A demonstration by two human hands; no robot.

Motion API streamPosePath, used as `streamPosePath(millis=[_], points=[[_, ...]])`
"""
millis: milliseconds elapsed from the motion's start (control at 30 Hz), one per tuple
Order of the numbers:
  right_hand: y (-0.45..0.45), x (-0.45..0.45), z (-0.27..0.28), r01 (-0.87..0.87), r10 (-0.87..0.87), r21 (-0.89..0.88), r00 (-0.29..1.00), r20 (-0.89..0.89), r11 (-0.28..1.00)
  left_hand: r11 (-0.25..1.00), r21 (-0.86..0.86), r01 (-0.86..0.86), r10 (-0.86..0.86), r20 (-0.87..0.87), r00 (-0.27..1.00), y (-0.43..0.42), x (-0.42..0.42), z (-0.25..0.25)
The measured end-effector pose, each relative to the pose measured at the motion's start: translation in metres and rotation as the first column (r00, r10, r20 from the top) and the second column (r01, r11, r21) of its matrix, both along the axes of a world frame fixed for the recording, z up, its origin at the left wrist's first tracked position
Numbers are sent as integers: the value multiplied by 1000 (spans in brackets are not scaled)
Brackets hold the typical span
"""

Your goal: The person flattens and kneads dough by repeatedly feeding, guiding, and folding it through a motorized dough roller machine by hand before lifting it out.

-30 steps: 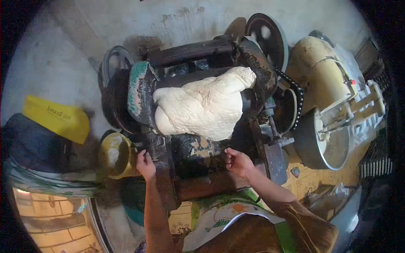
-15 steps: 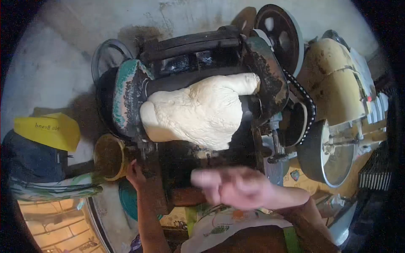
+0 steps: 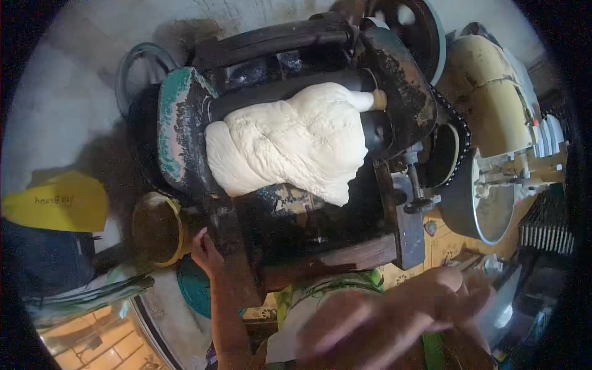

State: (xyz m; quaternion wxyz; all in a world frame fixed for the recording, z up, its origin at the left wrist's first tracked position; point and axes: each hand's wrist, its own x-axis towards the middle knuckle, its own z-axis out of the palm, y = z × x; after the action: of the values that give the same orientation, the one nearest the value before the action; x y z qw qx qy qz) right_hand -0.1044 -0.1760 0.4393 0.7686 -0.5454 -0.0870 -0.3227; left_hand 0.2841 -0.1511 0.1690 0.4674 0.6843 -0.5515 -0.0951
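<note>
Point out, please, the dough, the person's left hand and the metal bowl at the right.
Dough (image 3: 290, 143): head view, middle of its surface.
Left hand (image 3: 208, 254): head view, middle of the hand.
Metal bowl (image 3: 460, 198): head view, its outer wall.

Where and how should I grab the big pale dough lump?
Probably scoop under the near edge of the big, pale, rounded dough lump, coming from your side: it juts towards you in a loose point, while the far side lies along the black, cylindrical roller.
</note>
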Motion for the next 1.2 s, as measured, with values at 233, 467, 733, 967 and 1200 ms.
streamPosePath(millis=[233, 467, 733, 967, 1200], points=[[18, 7, -20, 274, -195, 659, 962, -193, 701, 999, -4, 51, -51, 6, 999, -5, -3, 15], [10, -47, -317, 995, -426, 35, 73, -902, 95, 1000, 20, 22, -22, -15, 1000, 0, 1, -1], [-95, -83, -489, 942, -553, 335, 282, -784, 6, 988, 153, -34, 24, 64, 998, -7, -11, 21], [-163, -95, -552, 935, -711, 316, 333, -619, 162, 986, 166, 9, -3, -35, 999, -5, -2, 14], [-115, -99, -519, 893, -632, 435, 402, -663, 112, 989, 150, 2, 20, -149, 989, 6, 12, -4]])
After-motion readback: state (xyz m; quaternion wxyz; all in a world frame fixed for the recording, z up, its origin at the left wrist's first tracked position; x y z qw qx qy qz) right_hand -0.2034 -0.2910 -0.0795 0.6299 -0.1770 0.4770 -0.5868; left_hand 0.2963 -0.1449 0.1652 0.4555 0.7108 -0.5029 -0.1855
